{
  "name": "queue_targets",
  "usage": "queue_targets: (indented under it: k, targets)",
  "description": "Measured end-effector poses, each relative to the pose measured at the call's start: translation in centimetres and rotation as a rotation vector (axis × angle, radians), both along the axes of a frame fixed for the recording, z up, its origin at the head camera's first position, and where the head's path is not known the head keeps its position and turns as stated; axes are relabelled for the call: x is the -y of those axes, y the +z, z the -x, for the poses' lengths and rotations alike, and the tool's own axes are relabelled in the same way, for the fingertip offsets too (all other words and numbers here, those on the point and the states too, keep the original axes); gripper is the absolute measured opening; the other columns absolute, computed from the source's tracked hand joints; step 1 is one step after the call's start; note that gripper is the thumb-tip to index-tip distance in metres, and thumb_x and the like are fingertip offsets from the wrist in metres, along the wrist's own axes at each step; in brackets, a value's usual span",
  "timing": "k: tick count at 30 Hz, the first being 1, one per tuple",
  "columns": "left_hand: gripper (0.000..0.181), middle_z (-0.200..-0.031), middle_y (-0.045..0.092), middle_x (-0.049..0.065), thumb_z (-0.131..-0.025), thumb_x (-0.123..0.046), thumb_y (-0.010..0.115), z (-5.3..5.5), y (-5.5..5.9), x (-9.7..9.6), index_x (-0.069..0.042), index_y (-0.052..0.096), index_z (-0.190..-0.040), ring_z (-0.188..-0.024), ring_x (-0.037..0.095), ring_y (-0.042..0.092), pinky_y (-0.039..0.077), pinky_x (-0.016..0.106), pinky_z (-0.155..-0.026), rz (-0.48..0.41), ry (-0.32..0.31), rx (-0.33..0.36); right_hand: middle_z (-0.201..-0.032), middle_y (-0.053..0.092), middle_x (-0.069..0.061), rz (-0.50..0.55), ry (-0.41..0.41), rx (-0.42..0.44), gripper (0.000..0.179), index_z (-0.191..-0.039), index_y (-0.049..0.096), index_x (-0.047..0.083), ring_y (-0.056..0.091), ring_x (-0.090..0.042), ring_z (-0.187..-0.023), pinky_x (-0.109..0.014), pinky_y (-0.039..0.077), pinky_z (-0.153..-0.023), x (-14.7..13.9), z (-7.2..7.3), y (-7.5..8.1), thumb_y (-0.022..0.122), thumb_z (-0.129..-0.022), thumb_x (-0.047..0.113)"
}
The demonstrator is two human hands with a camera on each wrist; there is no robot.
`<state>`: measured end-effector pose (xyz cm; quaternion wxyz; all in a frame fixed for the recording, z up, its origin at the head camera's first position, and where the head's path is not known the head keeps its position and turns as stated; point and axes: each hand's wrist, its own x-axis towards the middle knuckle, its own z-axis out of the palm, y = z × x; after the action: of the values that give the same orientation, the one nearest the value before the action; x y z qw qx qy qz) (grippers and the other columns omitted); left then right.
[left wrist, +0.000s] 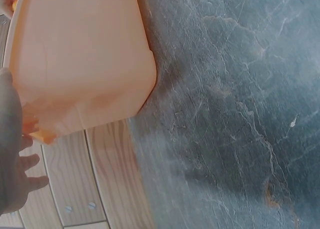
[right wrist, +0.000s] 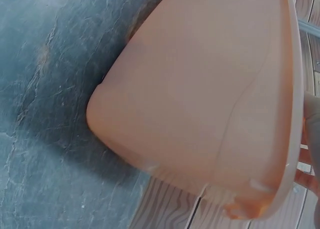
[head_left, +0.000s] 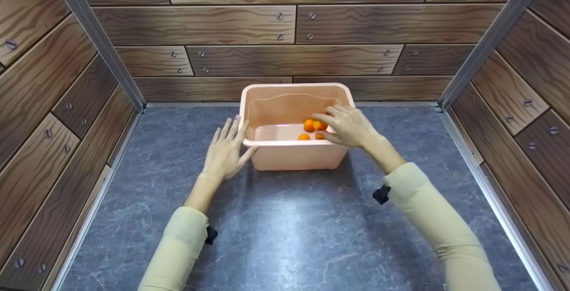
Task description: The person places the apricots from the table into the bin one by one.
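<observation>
A pink plastic tub (head_left: 296, 157) stands on the grey floor near the back wall. Inside, towards its right side, lie several small orange fruits (head_left: 303, 137), perhaps mandarins. My right hand (head_left: 349, 126) reaches over the right rim, thumb and fingers curved round one orange fruit (head_left: 318, 125) above the others. Its fingertips are partly hidden in the right wrist view, where the tub wall (right wrist: 190, 89) covers them. At the tub's left rim, my left hand (head_left: 225, 150) rests with fingers spread and fairly straight. The left wrist view shows that hand (left wrist: 12, 159) beside the tub's outer wall (left wrist: 85, 49).
Wood-patterned panels (head_left: 294, 61) enclose the back and both sides. Metal edging (head_left: 485, 179) runs along the foot of the walls. Grey marbled surface (head_left: 285, 228) extends in front of the tub, between both forearms.
</observation>
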<state>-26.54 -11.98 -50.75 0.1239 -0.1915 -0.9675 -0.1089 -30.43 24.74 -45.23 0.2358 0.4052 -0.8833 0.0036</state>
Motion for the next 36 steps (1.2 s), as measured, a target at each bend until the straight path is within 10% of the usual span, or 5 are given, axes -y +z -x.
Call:
queue_targets:
  k: [18,36]
  targets:
    - [0.080,-0.176,0.027,0.015,-0.105,-0.066,0.042,-0.1,0.0,0.2,-0.017,0.030,-0.168,-0.163,0.040,0.027,0.027,0.062,-0.130,-0.008,0.002,0.017,-0.126,0.076,-0.014,0.072,-0.254,0.361,0.049,-0.136,0.070,0.018,0.074,-0.034,-0.102,-0.053,0.061,-0.080,-0.5,0.4,-0.2,0.071,-0.097,0.047]
    - [0.085,-0.174,0.031,0.017,-0.103,-0.067,0.046,0.2,0.5,0.5,-0.016,0.028,-0.168,-0.161,0.041,0.031,0.029,0.062,-0.129,0.000,-0.013,-0.034,-0.135,0.071,-0.016,0.153,-0.183,0.136,0.052,-0.138,0.068,0.018,0.072,-0.039,-0.111,-0.054,0.062,-0.085,-1.8,-0.7,-0.3,0.072,-0.096,0.048]
